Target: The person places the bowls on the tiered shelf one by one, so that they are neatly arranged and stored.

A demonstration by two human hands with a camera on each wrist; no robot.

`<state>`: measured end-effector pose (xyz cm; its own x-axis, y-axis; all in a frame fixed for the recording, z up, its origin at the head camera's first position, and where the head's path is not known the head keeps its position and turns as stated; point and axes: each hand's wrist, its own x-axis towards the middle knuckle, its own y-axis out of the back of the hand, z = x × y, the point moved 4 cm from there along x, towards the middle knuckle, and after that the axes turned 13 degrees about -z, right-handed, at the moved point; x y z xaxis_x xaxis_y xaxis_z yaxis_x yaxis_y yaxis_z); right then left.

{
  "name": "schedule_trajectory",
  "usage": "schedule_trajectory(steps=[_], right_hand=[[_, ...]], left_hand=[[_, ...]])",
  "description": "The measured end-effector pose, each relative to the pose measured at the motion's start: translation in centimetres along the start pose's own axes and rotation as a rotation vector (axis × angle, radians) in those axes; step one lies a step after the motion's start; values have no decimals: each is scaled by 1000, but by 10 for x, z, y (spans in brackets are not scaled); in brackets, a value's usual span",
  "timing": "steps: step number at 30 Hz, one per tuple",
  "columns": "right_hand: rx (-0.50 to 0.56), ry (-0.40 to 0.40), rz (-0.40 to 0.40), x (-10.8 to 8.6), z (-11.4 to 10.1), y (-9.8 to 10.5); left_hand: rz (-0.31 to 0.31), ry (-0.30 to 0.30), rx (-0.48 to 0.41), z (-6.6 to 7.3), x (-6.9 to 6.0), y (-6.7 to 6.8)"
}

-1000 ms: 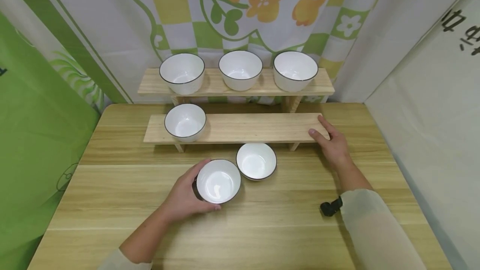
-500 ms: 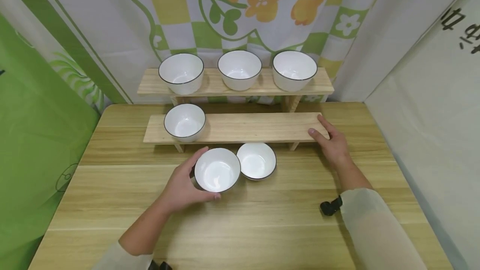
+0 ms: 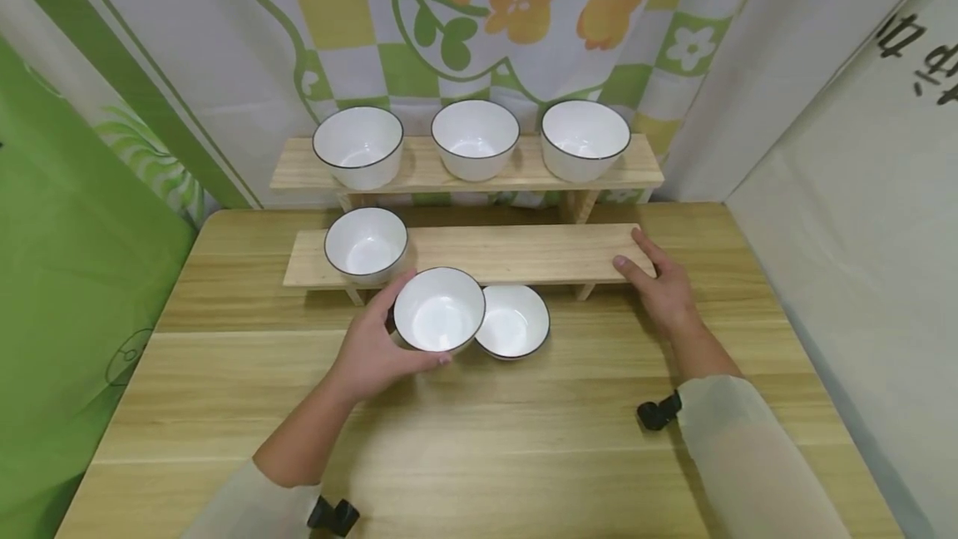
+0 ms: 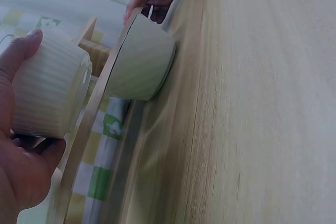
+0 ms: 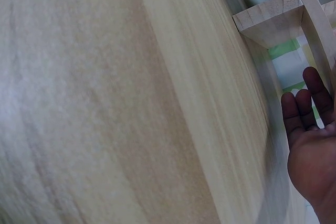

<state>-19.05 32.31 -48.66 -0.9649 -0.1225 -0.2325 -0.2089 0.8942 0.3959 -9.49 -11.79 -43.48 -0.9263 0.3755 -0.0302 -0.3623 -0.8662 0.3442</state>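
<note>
My left hand (image 3: pixel 377 352) holds a white bowl (image 3: pixel 439 310) with a dark rim by its left side, raised in front of the lower wooden shelf. In the left wrist view that held bowl (image 4: pixel 50 85) shows its ribbed outside and base. Just right of it, another white bowl (image 3: pixel 516 323) sits on the table, partly covered by the held one. My right hand (image 3: pixel 666 289) grips the right end of the lower shelf (image 3: pixel 516 254), thumb on top. Several fingers of the right hand (image 5: pixel 315 156) show beneath the board in the right wrist view.
One white bowl (image 3: pixel 367 244) stands at the left of the lower shelf. Three more, including the middle bowl (image 3: pixel 475 144), line the upper shelf (image 3: pixel 415 165). A patterned curtain (image 3: pixel 337 15) hangs behind; the wooden table (image 3: pixel 524 456) spreads in front.
My left hand has lifted the bowl and brought it toward the lower shelf; it now overlaps the table bowl in the head view. My right hand stays on the shelf end.
</note>
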Motion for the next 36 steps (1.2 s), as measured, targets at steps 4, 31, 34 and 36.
schedule_trajectory(steps=[4, 31, 34, 36], right_hand=[[-10, -1, 2, 1, 0, 1], [20, 8, 18, 2, 1, -1], [54, 15, 30, 3, 1, -1], [73, 21, 36, 3, 1, -2]], left_hand=[[11, 3, -18, 0, 7, -2], [112, 33, 37, 4, 52, -9], [122, 37, 42, 4, 58, -10], [131, 34, 42, 4, 62, -12]])
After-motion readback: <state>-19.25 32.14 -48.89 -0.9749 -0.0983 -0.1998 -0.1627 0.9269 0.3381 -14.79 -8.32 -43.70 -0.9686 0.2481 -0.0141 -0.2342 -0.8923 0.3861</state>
